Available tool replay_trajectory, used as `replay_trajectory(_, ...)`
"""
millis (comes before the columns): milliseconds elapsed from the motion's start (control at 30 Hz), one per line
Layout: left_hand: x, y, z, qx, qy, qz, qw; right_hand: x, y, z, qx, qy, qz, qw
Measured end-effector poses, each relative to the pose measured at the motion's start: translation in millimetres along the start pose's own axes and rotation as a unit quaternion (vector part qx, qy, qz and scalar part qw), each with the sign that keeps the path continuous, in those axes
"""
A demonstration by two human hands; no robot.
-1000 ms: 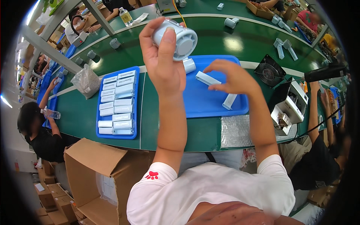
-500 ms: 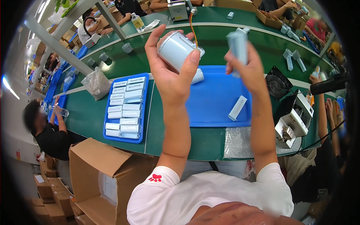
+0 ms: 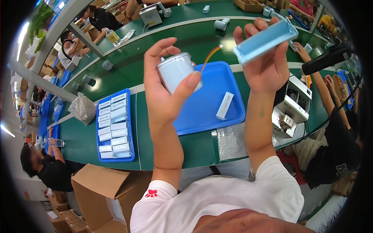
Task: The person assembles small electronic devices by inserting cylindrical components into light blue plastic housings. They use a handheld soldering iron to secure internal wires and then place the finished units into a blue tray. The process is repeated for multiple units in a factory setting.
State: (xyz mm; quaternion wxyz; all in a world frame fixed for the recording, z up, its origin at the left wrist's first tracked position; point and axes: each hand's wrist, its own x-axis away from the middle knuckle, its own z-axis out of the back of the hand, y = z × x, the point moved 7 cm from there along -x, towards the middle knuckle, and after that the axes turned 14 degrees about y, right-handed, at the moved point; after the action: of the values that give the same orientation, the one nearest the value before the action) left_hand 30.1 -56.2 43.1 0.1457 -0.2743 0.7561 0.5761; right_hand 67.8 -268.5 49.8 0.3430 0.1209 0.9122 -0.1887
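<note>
In my left hand is a light-blue, cup-shaped housing, gripped between thumb and fingers. From its right side sticks a short bundle of coloured wires with a white plug. My right hand, raised further right, grips a long, light-blue, trough-shaped plastic shell, its hollow side toward me. The two parts are apart. Under my hands lies a blue tray, with one pale-blue handle piece in it.
Left on the green table stands a blue tray full of pale-blue handle pieces, beside a plastic bag. At right are a white machine and a black tool. An open carton sits below. Co-workers sit around.
My right hand has turned the shell from upright to slanting, hollow side showing, and moved it up. My left hand has tilted the housing, swinging the wires rightward. The whole view has shifted.
</note>
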Motion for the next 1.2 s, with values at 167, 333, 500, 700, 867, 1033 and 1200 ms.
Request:
replay_trajectory(167, 2.0, 5.7, -2.0, -0.02, -0.018, 0.002, 1.0, 3.1, -1.4, -13.9, -0.063, -0.119, 0.059, 0.989)
replay_trajectory(333, 2.3, 4.4, 3.3, -0.018, -0.024, 0.019, 0.999, 5.6, 4.1, -19.8, -0.017, -0.157, 0.056, 0.986)
replay_trajectory(500, 2.0, 4.7, 2.8, -0.009, -0.048, 0.036, 0.998, 8.1, 14.1, -27.2, 0.034, -0.193, 0.065, 0.979)
replay_trajectory(700, 2.4, 0.6, 3.8, 0.088, -0.099, 0.083, 0.988, 7.9, 14.4, -25.4, 0.04, -0.194, 0.019, 0.98)
replay_trajectory(867, 2.2, -0.4, 0.5, 0.085, -0.127, 0.073, 0.986, 10.8, 14.7, -32.5, 0.054, -0.211, -0.012, 0.976)
replay_trajectory(1033, -0.2, -10.4, -3.1, 0.107, -0.127, 0.145, 0.975, 18.2, 22.5, -46.7, 0.106, -0.294, 0.008, 0.95)
replay_trajectory(1200, -2.9, -27.7, -7.0, 0.232, -0.165, 0.23, 0.931, 33.0, 29.3, -62.8, 0.213, -0.322, 0.087, 0.918)
